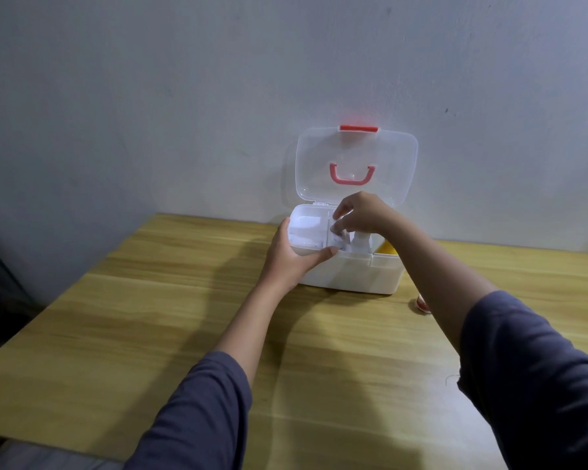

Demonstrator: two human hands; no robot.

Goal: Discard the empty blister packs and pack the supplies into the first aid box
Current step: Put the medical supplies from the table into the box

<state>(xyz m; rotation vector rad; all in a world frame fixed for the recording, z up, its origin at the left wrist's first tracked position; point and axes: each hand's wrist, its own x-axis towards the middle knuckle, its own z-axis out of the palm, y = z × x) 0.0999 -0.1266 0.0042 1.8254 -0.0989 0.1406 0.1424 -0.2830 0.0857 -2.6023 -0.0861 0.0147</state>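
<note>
The white first aid box (pixel 353 276) stands at the table's far edge, its clear lid (pixel 355 154) with a red handle raised against the wall. My left hand (pixel 292 257) grips the white inner tray (pixel 308 227) at the box's left front corner. My right hand (pixel 360 213) reaches into the box over the tray's right edge, fingers pinched on a small white item (pixel 342 237) I cannot identify. A white bottle (pixel 360 244) and something yellow (pixel 386 249) sit inside the box.
A small roll with red and white (pixel 421 305) lies on the wooden table (pixel 150 317) just right of the box, partly hidden by my right forearm. The grey wall is directly behind the box. A dark object stands off the table at far left.
</note>
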